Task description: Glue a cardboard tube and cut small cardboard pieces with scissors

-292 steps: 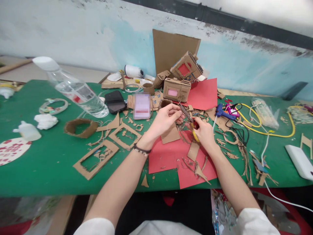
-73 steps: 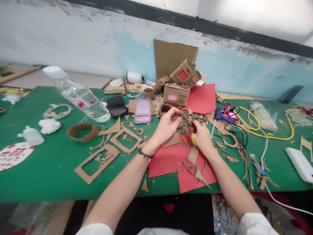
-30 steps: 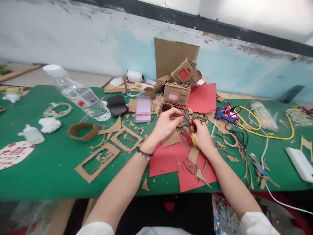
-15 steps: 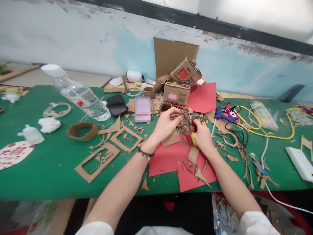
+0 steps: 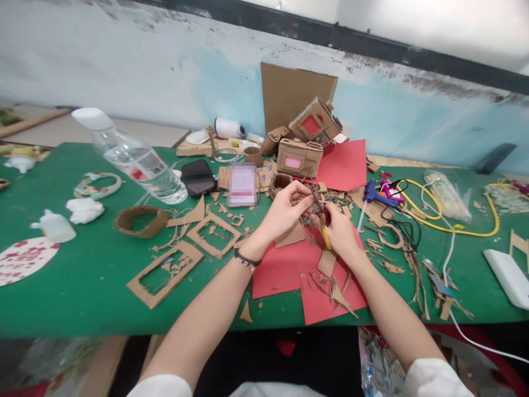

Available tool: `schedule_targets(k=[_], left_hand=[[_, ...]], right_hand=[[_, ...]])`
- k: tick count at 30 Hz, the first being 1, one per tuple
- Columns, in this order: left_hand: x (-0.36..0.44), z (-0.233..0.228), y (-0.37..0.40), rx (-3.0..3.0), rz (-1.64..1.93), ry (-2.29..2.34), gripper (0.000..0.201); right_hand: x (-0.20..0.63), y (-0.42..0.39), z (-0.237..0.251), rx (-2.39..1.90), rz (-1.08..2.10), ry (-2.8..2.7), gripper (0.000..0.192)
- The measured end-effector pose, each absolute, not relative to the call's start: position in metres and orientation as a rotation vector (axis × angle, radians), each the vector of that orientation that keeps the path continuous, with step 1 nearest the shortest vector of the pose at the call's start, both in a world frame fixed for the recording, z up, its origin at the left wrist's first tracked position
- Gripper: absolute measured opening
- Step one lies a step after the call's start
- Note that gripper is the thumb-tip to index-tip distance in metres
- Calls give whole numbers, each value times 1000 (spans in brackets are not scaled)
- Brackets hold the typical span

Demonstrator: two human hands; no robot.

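My right hand (image 5: 336, 227) is closed around scissors with yellow handles (image 5: 325, 232). Their dark blades (image 5: 316, 196) point away from me toward the fingers of my left hand (image 5: 288, 208). That hand is pinched shut beside the blades; what lies between its fingertips is too small and hidden to name. Under both hands are sheets of red paper (image 5: 276, 270) with cardboard scraps and a brown cardboard strip (image 5: 327, 263) on them. Just beyond my fingers stands a small cardboard camera model (image 5: 300, 159) with a pink window.
A water bottle (image 5: 140, 165), black phone (image 5: 198, 177) and cardboard ring (image 5: 140, 220) stand to the left. Cut cardboard frames (image 5: 165, 273) lie nearer. On the right are a blue glue gun (image 5: 378, 194), yellow cable (image 5: 475, 232) and white power bank (image 5: 506, 277). A second cardboard model (image 5: 316, 122) leans behind.
The scissor blades look closer together than before, and my right hand has shifted very slightly. My left hand stays pinched in nearly the same place.
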State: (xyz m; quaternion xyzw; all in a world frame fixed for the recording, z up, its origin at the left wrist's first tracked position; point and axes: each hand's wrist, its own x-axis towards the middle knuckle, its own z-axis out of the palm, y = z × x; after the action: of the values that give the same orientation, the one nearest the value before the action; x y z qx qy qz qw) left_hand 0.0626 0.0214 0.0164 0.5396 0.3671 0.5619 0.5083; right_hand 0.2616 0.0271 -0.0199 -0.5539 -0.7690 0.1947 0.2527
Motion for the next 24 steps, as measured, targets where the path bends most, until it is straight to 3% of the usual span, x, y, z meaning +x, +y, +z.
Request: schedule_targets(k=[13,24], left_hand=[[64,17,19,1318,1358,891,34],[65,16,22,1297,1369,862,40]], right_hand=[[261,25,-16,-1476,561,-2125,44],[262,26,-17,-1539,467,-2125,47]])
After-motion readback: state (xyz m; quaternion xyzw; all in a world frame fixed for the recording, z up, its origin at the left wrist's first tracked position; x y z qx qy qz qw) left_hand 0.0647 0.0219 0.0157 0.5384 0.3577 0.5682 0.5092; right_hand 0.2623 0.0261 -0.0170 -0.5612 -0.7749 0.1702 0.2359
